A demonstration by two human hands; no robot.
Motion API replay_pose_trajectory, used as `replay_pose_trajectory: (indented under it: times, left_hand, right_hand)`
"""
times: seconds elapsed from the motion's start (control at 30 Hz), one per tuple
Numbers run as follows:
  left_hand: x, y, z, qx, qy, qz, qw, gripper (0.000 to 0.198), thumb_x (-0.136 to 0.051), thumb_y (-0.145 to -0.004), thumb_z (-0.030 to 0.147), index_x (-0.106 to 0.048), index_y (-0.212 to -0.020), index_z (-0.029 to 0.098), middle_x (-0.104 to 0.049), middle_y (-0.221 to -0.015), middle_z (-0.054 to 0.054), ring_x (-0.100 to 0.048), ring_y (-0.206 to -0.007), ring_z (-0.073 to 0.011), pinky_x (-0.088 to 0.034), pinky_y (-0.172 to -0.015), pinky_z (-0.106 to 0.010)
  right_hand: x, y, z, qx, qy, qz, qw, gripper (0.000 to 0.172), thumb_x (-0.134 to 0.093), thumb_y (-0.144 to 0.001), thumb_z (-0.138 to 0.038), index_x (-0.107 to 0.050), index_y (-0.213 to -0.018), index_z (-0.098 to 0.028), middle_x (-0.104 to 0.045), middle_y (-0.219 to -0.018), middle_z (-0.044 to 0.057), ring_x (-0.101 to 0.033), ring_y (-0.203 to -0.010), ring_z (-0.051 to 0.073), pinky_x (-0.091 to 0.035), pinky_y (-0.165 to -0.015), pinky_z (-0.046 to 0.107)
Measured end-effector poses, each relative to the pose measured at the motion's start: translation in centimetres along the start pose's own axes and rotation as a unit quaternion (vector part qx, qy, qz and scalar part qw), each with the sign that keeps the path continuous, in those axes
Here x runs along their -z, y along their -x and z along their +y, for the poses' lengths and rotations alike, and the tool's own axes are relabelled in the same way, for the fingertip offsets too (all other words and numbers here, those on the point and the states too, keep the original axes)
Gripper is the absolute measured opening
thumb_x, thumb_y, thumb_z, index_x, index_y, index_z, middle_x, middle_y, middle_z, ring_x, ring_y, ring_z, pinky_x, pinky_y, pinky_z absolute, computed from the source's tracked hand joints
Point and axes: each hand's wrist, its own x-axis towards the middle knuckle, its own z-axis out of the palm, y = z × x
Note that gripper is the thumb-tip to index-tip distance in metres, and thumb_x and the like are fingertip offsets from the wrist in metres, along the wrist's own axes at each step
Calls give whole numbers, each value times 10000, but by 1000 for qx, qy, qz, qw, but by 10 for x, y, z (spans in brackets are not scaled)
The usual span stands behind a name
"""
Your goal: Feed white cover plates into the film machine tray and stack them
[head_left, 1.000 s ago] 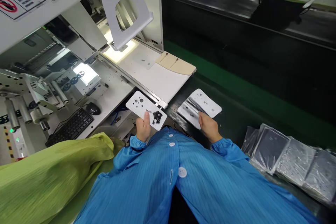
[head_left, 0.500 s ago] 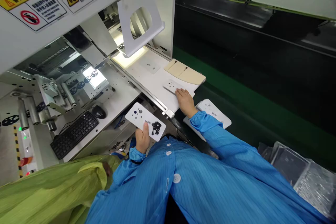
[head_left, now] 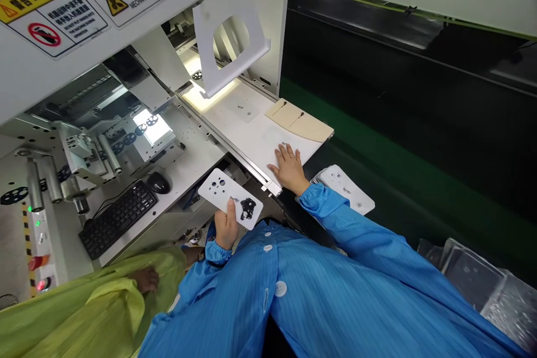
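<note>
My left hand (head_left: 226,227) grips a white phone back panel (head_left: 232,188) by its lower edge, thumb on top. That panel has round holes at one end and an irregular black patch at the other. My right hand (head_left: 290,170) lies flat, fingers spread, on the white feed table (head_left: 229,125), over small dark marks of what looks like a second panel; the hand hides most of it. A pale panel (head_left: 244,110) lies farther in on the table, near the lit opening. A cream plate (head_left: 300,119) sits beyond my right fingers.
A stack of white panels (head_left: 348,187) stands right of my right wrist. On the left are a keyboard (head_left: 118,218), a mouse (head_left: 158,183) and machine rollers (head_left: 51,179). A co-worker's yellow-green sleeve (head_left: 113,305) is at lower left. Clear plastic trays (head_left: 474,274) lie lower right.
My right hand has gone from holding a tilted panel by its edge to lying flat with spread fingers on the table. The co-worker's hand has come into fuller view.
</note>
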Motion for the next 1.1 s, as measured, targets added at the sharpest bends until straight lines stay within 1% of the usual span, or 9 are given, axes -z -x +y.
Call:
replay_pose_trajectory:
  times: [0.6,0.67,0.77,0.83,0.87,0.93,1.0,1.03,1.1]
  left_hand:
    - [-2,-5,1,-6,4,7,1000,570,-404,-812,634,-574,-551,156,-596,-511,-63,-544,-501,-180,-403,-486,-290]
    - [-2,-5,2,-6,0,5,1000,571,-398,-814,634,-563,-537,163,-577,-492,-56,-523,-483,-173,-392,-471,-290]
    - [-4,-5,6,-6,1,-10,1000,565,-389,-829,616,-584,-564,156,-594,-516,-69,-539,-496,-179,-408,-477,-296]
    - [-6,-5,9,-15,5,-16,1000,563,-381,-843,597,-625,-630,136,-645,-596,-97,-591,-569,-197,-455,-537,-305]
    - [-8,-4,11,-23,7,-17,1000,562,-377,-850,587,-646,-677,125,-670,-651,-113,-618,-623,-208,-477,-581,-312]
    - [-11,-2,13,-41,9,-23,999,563,-368,-861,573,-672,-761,110,-698,-741,-134,-648,-716,-225,-503,-655,-325]
    - [-16,0,14,-50,9,-38,998,561,-364,-867,564,-681,-798,107,-708,-768,-137,-659,-766,-236,-516,-684,-335]
    - [-18,0,15,-52,8,-48,997,557,-366,-866,562,-684,-804,109,-710,-770,-134,-662,-784,-241,-521,-694,-340]
    - [-21,2,15,-57,15,-71,996,545,-383,-858,563,-689,-821,115,-715,-795,-128,-662,-833,-248,-527,-735,-353]
  right_hand:
    - [3,-12,0,13,-45,43,998,550,-419,-900,-428,-446,-1313,-67,-339,-1447,207,-208,-1370,361,-135,-1085,607]
    - [12,-4,-6,28,-85,64,994,505,-441,-894,-400,-494,-1266,-62,-398,-1408,209,-266,-1347,351,-167,-1093,581]
    - [26,22,-19,42,-225,73,971,391,-443,-895,-386,-602,-1113,-103,-580,-1209,178,-486,-1176,286,-350,-1030,486]
    - [30,45,-29,12,-370,16,929,373,-471,-877,-435,-632,-1026,-133,-656,-1022,130,-598,-961,228,-478,-885,420]
    - [31,57,-34,-10,-452,-35,891,388,-497,-856,-472,-633,-1007,-142,-671,-949,105,-620,-869,205,-514,-805,389]
    - [31,77,-41,-48,-603,-141,784,447,-557,-794,-543,-631,-985,-146,-680,-848,63,-632,-739,166,-538,-675,328]
    - [30,92,-45,-73,-702,-192,682,465,-619,-733,-568,-634,-928,-146,-675,-770,27,-628,-659,135,-535,-615,281]
    - [30,97,-45,-86,-729,-194,651,454,-646,-710,-563,-634,-888,-145,-670,-736,12,-623,-626,120,-531,-600,264]
    - [32,105,-42,-112,-750,-174,628,427,-692,-676,-539,-629,-829,-146,-662,-691,-9,-617,-583,102,-525,-581,240]
